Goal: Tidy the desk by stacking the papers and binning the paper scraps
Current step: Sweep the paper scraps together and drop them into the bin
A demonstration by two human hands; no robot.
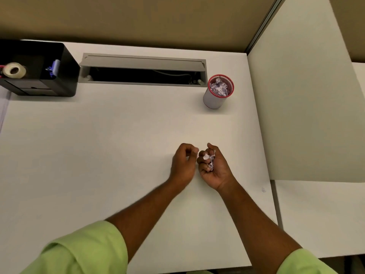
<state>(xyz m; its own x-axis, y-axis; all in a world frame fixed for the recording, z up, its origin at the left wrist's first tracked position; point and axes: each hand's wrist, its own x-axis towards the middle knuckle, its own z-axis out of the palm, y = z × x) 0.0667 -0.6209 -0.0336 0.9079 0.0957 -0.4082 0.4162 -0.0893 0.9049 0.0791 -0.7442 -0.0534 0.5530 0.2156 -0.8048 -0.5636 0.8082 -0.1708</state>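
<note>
My right hand lies palm-up on the white desk, its fingers curled round a clump of crumpled paper scraps. My left hand is just to its left, fingers curled, and seems to pinch a small white scrap at the fingertips. A small red-rimmed mesh bin stands at the back right of the desk, with white and purple paper scraps inside. A tiny scrap lies near the desk's right edge.
A black desk organiser with a tape roll sits at the back left. An open grey cable tray runs along the back edge. A white partition panel rises on the right.
</note>
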